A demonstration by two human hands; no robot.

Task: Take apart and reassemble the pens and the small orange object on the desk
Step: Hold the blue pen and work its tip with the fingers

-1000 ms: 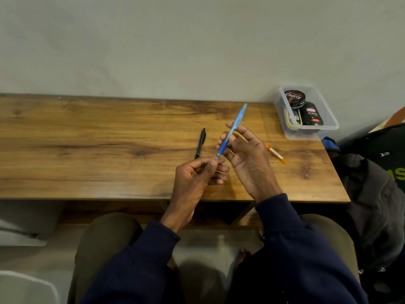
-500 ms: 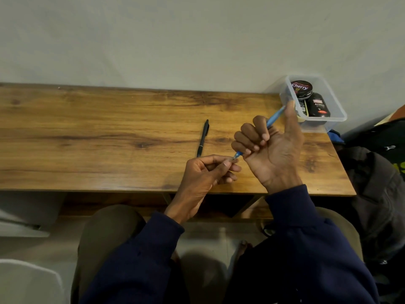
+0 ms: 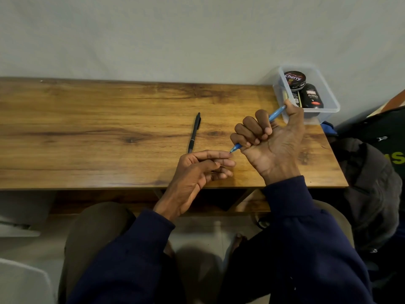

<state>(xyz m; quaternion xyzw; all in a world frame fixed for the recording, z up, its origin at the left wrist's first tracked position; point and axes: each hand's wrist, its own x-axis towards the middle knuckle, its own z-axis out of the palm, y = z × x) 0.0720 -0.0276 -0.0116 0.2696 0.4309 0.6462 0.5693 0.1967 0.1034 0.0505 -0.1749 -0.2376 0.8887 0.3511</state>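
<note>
My right hand (image 3: 269, 145) is closed in a fist around a blue pen (image 3: 276, 113), thumb on its upper end near the box. The pen's tip sticks out below the fist and touches the index fingertip of my left hand (image 3: 201, 170). My left hand's fingers are loosely curled and hold nothing that I can see. A black pen (image 3: 194, 132) lies on the wooden desk (image 3: 98, 132), just left of both hands. The small orange object is hidden, probably behind my right hand.
A clear plastic box (image 3: 324, 93) with black tins and a bottle stands at the desk's back right corner. A dark bag and jacket (image 3: 372, 172) lie right of the desk. My knees are under the front edge.
My right hand turned from an open-fingered hold into a fist around the blue pen and tilted it flatter, towards the box. My left hand's fingers loosened at the tip.
</note>
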